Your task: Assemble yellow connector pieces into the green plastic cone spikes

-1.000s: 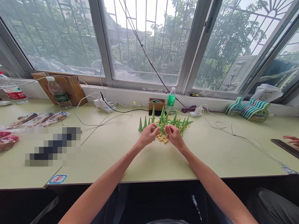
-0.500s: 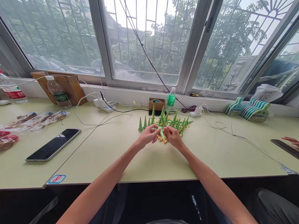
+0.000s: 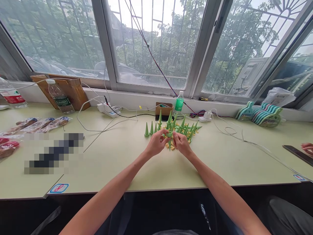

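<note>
My left hand [image 3: 157,141] is closed on the wide collar of a green plastic watering spike [image 3: 170,143], whose tip points down. Close against the spike's right side, my right hand [image 3: 181,143] has its fingers pinched together; what sits between them is hidden. Behind both hands stand several green spikes [image 3: 160,120], tips up, and a few more [image 3: 147,130] stand in a row to the left. Small yellow plastic pieces [image 3: 172,148] lie on the table just below and behind the fingers.
A small cardboard box [image 3: 164,108] and a green-labelled bottle [image 3: 179,102] stand behind the spikes. White cables [image 3: 230,133] trail across the table [image 3: 220,163] on the right. Teal hanger-like pieces [image 3: 266,115] are stacked at back right. Another person's hand [image 3: 306,148] is at the right edge.
The held spike has turned from tilted to nearly upright with its tip down, its collar now showing between my hands. My right hand has come closer to the collar.
</note>
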### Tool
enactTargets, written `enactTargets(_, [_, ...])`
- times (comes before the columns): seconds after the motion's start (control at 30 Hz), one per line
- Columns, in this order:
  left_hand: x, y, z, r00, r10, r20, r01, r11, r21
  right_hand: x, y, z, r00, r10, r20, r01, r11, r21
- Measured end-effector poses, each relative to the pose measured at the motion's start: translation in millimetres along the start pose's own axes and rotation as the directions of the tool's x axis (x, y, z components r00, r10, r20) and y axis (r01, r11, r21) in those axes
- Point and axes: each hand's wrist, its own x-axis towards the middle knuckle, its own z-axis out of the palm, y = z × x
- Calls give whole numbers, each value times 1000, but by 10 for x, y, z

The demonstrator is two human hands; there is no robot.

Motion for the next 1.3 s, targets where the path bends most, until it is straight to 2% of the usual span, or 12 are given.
enactTargets(0.23, [3,59,-25,996,-62,-62,59,997,-56,-4,15,-1,1000,-20,-18,21,997,70])
enactTargets(0.37, [27,48,-25,984,-164,-72,149,973,-174,-3,31,-5,999,-13,-37,16,996,84])
enactTargets(0.47, [50,34,-31,961,-270,62,275,908,-316,-8,36,-11,999,-21,-31,23,997,68])
enactTargets(0.57, [60,44,-46,910,-352,219,414,800,-435,-15,41,-12,999,-52,11,52,998,44])
enactTargets(0.67, [61,65,-68,874,-391,289,486,714,-503,-19,47,-13,996,-74,49,72,996,47])
enactTargets(0.8, [54,73,-89,871,-366,327,490,678,-547,-21,46,-20,995,-72,67,69,997,45])
enactTargets(1.03, [31,68,-92,872,-296,390,479,683,-551,-14,47,-27,995,-69,66,62,993,103])
enactTargets(1.17, [20,88,-110,872,-256,418,461,719,-521,-10,47,-39,995,-68,70,59,991,118])
enactTargets(1.3, [5,70,-108,887,-214,410,394,814,-426,3,50,-49,997,-47,65,38,991,129])
